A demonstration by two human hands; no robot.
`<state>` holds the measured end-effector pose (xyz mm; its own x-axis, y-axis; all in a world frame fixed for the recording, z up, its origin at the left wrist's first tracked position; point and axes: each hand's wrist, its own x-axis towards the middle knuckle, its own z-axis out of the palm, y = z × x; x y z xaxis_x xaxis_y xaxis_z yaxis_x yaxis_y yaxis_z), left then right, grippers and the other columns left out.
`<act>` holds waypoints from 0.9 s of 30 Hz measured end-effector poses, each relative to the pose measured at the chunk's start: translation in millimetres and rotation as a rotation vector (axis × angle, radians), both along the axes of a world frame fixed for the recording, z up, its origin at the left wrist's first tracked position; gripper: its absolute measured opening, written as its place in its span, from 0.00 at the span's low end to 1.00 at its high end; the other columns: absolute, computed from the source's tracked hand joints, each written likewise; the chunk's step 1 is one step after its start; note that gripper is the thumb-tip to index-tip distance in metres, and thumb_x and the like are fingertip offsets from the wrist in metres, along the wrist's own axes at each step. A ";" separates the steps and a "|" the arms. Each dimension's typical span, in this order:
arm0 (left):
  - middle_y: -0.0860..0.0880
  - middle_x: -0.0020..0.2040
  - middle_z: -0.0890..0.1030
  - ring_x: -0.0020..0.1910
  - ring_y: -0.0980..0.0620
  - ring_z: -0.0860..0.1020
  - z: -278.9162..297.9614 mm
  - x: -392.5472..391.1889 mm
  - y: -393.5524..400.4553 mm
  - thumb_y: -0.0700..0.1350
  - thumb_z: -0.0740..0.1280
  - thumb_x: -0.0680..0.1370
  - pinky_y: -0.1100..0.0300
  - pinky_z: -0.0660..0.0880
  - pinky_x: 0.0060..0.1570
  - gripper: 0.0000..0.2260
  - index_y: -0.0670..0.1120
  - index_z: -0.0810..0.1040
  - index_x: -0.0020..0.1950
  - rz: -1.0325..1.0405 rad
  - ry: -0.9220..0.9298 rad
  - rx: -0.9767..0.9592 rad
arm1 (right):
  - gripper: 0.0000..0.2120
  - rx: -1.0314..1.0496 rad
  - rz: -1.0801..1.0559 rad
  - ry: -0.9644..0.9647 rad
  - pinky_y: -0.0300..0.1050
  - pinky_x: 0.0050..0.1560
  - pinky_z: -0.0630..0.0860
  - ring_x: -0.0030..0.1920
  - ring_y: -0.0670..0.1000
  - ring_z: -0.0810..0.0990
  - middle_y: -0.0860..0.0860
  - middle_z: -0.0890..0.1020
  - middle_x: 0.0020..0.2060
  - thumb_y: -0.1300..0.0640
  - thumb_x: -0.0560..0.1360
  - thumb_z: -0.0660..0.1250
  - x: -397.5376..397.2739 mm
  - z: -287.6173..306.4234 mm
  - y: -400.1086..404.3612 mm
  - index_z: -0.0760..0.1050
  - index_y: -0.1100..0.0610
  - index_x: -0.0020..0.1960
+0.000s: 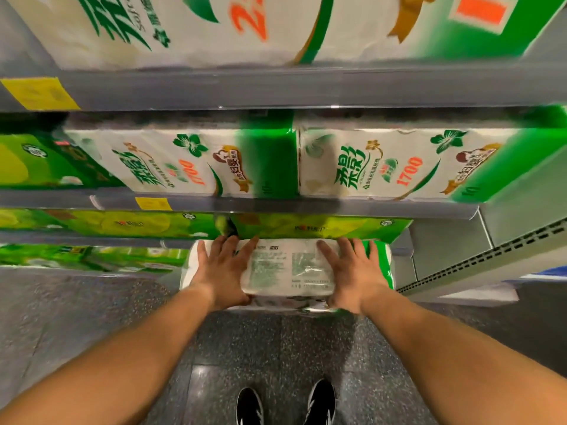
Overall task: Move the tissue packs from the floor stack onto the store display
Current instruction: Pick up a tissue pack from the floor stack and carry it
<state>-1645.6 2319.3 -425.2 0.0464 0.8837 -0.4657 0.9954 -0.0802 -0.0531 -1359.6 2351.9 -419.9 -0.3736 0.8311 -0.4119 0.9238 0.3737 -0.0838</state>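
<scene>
Below the grey metal shelf (276, 207) holding two white-and-green tissue packs (184, 164), the left hand (222, 271) and right hand (352, 273), fingers spread, clasp one plastic-wrapped tissue pack (288, 268).

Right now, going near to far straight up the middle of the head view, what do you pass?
Shoes → floor → tissue pack, held by left hand and right hand → green packs → 1700 packs → top-shelf packs.
</scene>
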 end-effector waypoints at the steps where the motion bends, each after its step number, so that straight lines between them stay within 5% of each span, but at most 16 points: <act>1: 0.45 0.81 0.49 0.79 0.40 0.47 1.4 -1.3 -1.3 0.70 0.70 0.67 0.31 0.43 0.75 0.55 0.60 0.35 0.80 -0.006 0.003 0.005 | 0.57 -0.003 -0.010 0.007 0.70 0.76 0.42 0.76 0.61 0.51 0.55 0.54 0.76 0.33 0.64 0.72 -0.8 2.6 -1.8 0.41 0.42 0.81; 11: 0.45 0.80 0.53 0.78 0.40 0.50 121.8 -31.3 4.6 0.70 0.71 0.62 0.34 0.44 0.75 0.58 0.63 0.36 0.80 -0.069 -0.054 0.175 | 0.58 0.140 -0.043 0.032 0.69 0.76 0.46 0.76 0.60 0.54 0.55 0.58 0.76 0.32 0.63 0.75 -20.4 125.5 -12.0 0.41 0.41 0.80; 15: 0.44 0.77 0.58 0.76 0.40 0.54 208.4 -40.5 1.1 0.70 0.70 0.60 0.33 0.47 0.75 0.58 0.62 0.40 0.81 -0.112 -0.045 0.277 | 0.54 0.175 -0.042 0.010 0.69 0.76 0.43 0.78 0.62 0.50 0.58 0.53 0.79 0.36 0.66 0.72 -30.5 220.4 -18.6 0.41 0.41 0.81; 27: 0.48 0.65 0.72 0.62 0.44 0.69 500.2 -46.6 -29.7 0.70 0.71 0.53 0.48 0.69 0.61 0.56 0.66 0.54 0.79 -0.276 -0.094 0.599 | 0.54 0.489 -0.110 0.014 0.62 0.72 0.61 0.73 0.61 0.62 0.54 0.64 0.74 0.36 0.63 0.77 -32.5 508.2 -81.1 0.50 0.37 0.80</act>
<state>-1692.2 2289.6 75.0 0.3245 0.9383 0.1195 0.9451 -0.3165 -0.0816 -1392.0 2270.8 88.3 -0.2757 0.9604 0.0404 0.9599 0.2728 0.0642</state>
